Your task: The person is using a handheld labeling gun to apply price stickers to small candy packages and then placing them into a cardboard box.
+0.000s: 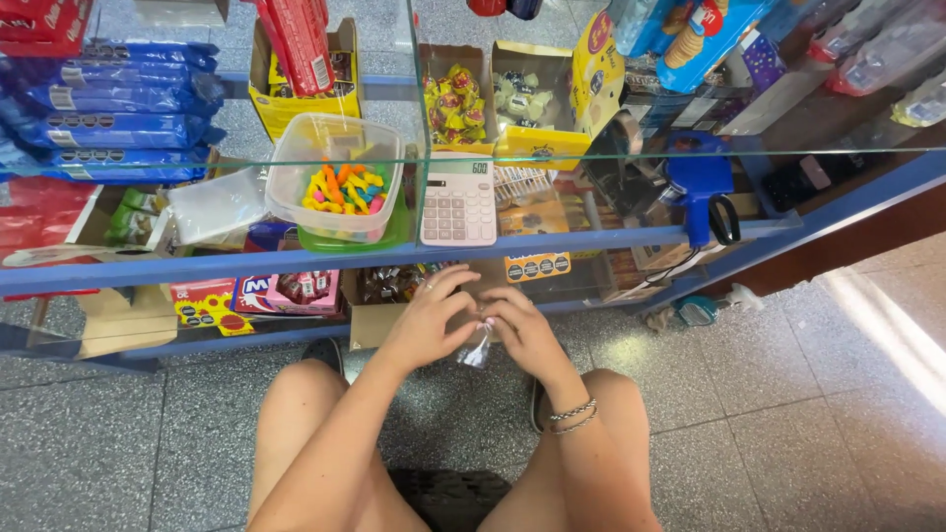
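The person sits in front of a glass counter [591, 158], knees apart, with both hands brought together low over the lap. Between them hangs 1 small clear plastic bag [476, 350], pinched at its top and dangling just below the fingertips. The left hand [429, 320] has its fingers curled in, thumb and forefinger closed on the bag's upper edge; the right hand [522, 330] is likewise curled, its fingertips meeting the left's on the same edge. Neither hand is spread open.

By the look of it, the step in hand is working the mouth of the bag, either parting it or closing it; I cannot tell which, nor whether anything is inside. The next move seems to call for a fine 2-handed pinch, each side of the thin film held apart without letting it slip.

On the counter above, well apart from the hands, stand a clear tub of bright sweets [335, 177] on a green lid and, just beside it on the right, a pink calculator [458, 202]. A blue price gun [700, 187] lies further right. Blue packets [108, 108] are stacked at the far left.
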